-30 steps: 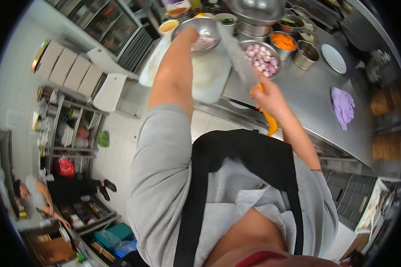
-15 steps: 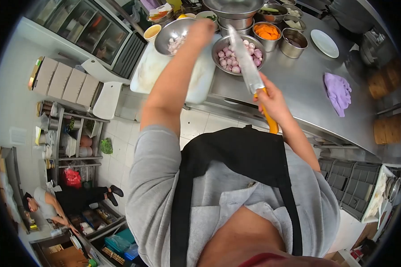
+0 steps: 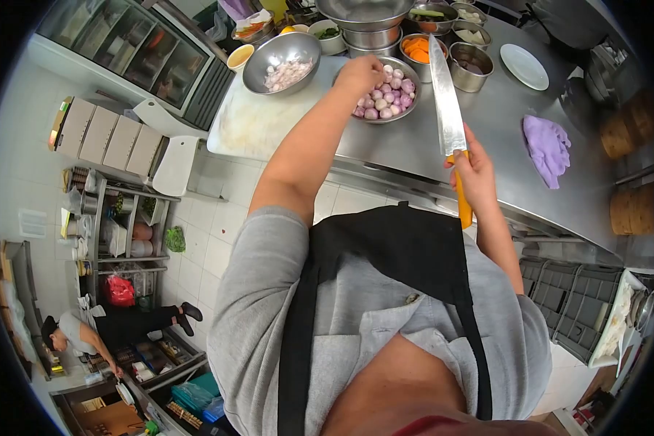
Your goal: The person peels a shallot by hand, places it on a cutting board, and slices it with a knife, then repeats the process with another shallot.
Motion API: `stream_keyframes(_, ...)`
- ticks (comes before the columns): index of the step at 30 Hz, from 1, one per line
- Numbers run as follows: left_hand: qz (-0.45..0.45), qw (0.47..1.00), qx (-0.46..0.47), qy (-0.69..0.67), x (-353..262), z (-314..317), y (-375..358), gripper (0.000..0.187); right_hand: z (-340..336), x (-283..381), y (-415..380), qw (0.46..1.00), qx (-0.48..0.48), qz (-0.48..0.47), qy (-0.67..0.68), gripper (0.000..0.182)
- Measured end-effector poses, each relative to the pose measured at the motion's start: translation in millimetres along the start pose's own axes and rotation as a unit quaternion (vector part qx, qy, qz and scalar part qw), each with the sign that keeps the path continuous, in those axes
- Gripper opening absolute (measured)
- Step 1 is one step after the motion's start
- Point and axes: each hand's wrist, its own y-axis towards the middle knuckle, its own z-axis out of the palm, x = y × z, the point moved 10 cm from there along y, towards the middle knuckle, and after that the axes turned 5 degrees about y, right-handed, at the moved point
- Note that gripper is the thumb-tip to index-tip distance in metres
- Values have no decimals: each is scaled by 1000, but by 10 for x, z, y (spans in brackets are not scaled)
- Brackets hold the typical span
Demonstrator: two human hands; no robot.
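My left hand [image 3: 363,76] reaches over the near-left rim of a steel bowl [image 3: 378,120] full of peeled shallots [image 3: 392,97]. Its fingers are drawn together at the shallots; what they pinch, if anything, is too small to make out. My right hand [image 3: 476,173] grips the orange handle of a large knife [image 3: 447,102], blade pointing away from me over the steel counter. Left of the shallots, a wider steel bowl [image 3: 307,49] holds cut pale pink pieces [image 3: 287,75]. That bowl rests at the far end of a white cutting board [image 3: 251,120].
Steel pots with sliced carrot [image 3: 416,49] and dark contents [image 3: 473,64] stand behind the knife. A white plate [image 3: 525,67] and a purple cloth [image 3: 547,149] lie on the right of the counter [image 3: 501,131]. Another person [image 3: 87,334] is at a distant lower-left counter.
My left hand has moved from above the bowl of cut pieces down to the shallots. The knife has shifted right, off the shallot bowl, and points more directly away. The view has shifted slightly.
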Motion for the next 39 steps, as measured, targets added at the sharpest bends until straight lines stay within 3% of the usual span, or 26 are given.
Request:
stream_keyframes(2, -63, 983, -90, -149, 123, -290, -43, 29, 20, 13, 3, 1000, 6, -1, 0, 52)
stream_keyframes(3, -67, 982, -94, -148, 199, -351, -74, 29, 85, 18, -4, 999, 33, -1, 9, 53)
stream_keyframes(4, -100, 928, -68, -352, 368, -310, -104, 29, 162, 24, -6, 998, 62, -2, 18, 54)
stream_keyframes(5, -127, 830, -42, -541, 488, -276, -150, 30, 208, 19, -7, 997, 71, -2, 18, 54)
stream_keyframes(6, -121, 804, 14, -582, 484, -309, -208, 27, 270, -22, -9, 996, 86, 17, 24, 49)
stream_keyframes(7, -123, 805, 4, -581, 549, -400, -284, 27, 337, -60, 2, 994, 101, 35, 30, 45)
stream_keyframes(10, -180, 721, -38, -668, 769, -565, -653, 27, 564, -215, 77, 982, 172, 76, 34, 30)
stream_keyframes(15, -188, 714, -79, -670, 1195, -811, -1237, 18, 1102, -293, 165, 964, 258, 61, 17, 19)
stream_keyframes(17, -150, 819, -173, -526, 1522, -1002, -1458, 23, 1367, -311, 169, 954, 293, 70, 2, 19)
stream_keyframes(18, -157, 850, -235, -445, 1777, -1062, -1556, 22, 1485, -364, 165, 947, 304, 78, -72, 22)
stream_keyframes(19, -162, 847, -243, -444, 1888, -1048, -1649, 22, 1594, -417, 156, 934, 313, 84, -146, 25)
stream_keyframes(20, -193, 916, -243, -256, 1968, -1100, -1752, 21, 1733, -408, 136, 931, 322, 86, -149, 25)
stream_keyframes(21, -217, 947, -229, -59, 2030, -1117, -1834, 20, 1852, -399, 126, 916, 324, 66, -230, 30)
stream_keyframes(23, -227, 946, -220, -77, 2284, -939, -1938, 17, 2014, -459, 161, 892, 325, 44, -311, 36)
stream_keyframes(25, -188, 947, -252, 66, 2101, -988, -2031, 18, 2204, -476, 196, 847, 329, -66, -413, 47)
stream_keyframes(26, -189, 948, -249, 64, 2106, -993, -2029, 18, 2229, -509, 226, 846, 329, -62, -414, 47)
stream_keyframes(28, -163, 949, -228, 143, 1949, -1047, -1993, 18, 2293, -546, 188, 794, 354, -59, -490, 61)
stream_keyframes(34, -223, 964, -140, 37, 2267, -977, -1881, 22, 2411, -430, 161, 785, 360, -92, -495, 64)
stream_keyframes(39, -198, 967, -89, 136, 2236, -983, -1734, 23, 2545, -325, 48, 767, 368, -79, -520, 62)
